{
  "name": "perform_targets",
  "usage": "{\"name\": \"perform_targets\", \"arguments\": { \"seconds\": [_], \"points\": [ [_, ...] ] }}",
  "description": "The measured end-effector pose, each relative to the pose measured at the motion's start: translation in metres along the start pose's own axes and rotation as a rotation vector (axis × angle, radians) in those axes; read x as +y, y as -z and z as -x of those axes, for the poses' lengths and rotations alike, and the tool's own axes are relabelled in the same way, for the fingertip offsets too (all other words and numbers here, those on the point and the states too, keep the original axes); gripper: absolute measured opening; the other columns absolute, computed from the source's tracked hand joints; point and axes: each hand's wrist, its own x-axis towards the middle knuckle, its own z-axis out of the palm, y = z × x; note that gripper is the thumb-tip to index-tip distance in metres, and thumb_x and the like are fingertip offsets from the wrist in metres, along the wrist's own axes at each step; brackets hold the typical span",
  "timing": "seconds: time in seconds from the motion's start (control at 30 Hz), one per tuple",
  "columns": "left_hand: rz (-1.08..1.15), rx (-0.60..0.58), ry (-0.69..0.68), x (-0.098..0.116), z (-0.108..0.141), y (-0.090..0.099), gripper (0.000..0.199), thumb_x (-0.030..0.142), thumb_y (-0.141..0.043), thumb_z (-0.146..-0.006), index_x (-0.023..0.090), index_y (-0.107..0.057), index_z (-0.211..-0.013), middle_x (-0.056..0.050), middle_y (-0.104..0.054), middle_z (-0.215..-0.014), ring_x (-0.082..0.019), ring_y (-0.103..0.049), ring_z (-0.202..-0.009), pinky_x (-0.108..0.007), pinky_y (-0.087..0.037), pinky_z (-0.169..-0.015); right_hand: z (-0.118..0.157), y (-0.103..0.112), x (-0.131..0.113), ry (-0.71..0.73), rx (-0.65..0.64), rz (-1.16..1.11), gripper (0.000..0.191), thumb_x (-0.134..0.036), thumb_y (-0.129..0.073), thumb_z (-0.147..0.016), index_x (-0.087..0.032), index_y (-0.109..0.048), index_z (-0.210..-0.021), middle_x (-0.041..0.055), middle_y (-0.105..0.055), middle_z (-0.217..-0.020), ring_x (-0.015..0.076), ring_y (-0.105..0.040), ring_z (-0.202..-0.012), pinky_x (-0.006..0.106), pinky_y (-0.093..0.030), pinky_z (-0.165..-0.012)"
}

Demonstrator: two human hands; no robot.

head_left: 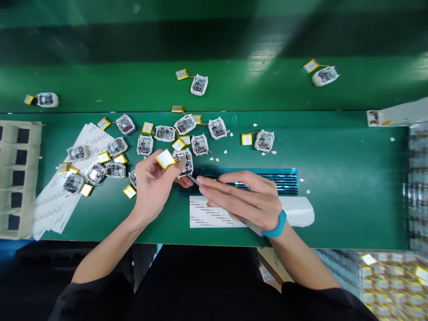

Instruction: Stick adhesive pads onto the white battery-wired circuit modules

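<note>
Left hand (153, 189): curled inward, thumb and forefinger pinching a yellow-edged pouch cell (165, 159) by its rim; its white face is left uncovered; the other fingers reach under a white-cased circuit module (183, 162), which sits just beside the cell, lifted off the bench. Any lead between the two is hidden by the fingers.

Right hand (242, 196): fingers (227, 178) wrapped over slim steel tweezers (230, 208), pinching them low, with the tip at the module's lower edge; contact cannot be told from here. A blue wristband (278, 224) circles the wrist.

Handling, as I judge it: a rim hold spares the cell's soft skin; a low tweezer angle keeps the steel off the board; both heels of the hands close together should steady the tip — little room for slip.

Outward: a printed label sheet (216, 212) lies below the hands; a blue finned strip (276, 183) lies behind the right hand; more modules and cells (115, 170) are scattered across the green bench (341, 214); white label sheets (67, 178) and a pulp tray with dark pockets (18, 178) lie at far left; another module (199, 84) sits on the green belt beyond.
</note>
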Motion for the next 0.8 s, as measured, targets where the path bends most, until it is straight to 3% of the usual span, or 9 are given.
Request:
{"name": "perform_targets", "arguments": {
  "seconds": [0.7,0.8],
  "points": [
    [-0.067,0.001,-0.036,-0.0025,0.0006,0.0026,0.017,0.014,-0.073,-0.077,0.019,-0.06,-0.066,0.006,-0.067,-0.056,-0.016,-0.069,-0.043,-0.025,-0.061,-0.045,0.0,0.0001,-0.0011,0.104,-0.009,0.041,0.018,-0.017,-0.077,-0.092,-0.013,-0.076,-0.109,0.0041,-0.079,-0.116,0.0203,-0.071,-0.083,0.034,-0.064,-0.07],
    [-0.078,-0.001,-0.06,-0.0039,0.0011,0.0018,0.02,0.016,-0.076,-0.078,0.019,-0.06,-0.066,0.006,-0.067,-0.056,-0.016,-0.07,-0.044,-0.025,-0.061,-0.046,-0.0003,-0.0005,-0.0025,0.067,-0.022,0.038,0.019,-0.017,-0.077,-0.092,-0.013,-0.076,-0.11,0.0045,-0.08,-0.114,0.0195,-0.071,-0.084,0.033,-0.064,-0.071]
  ]
}}
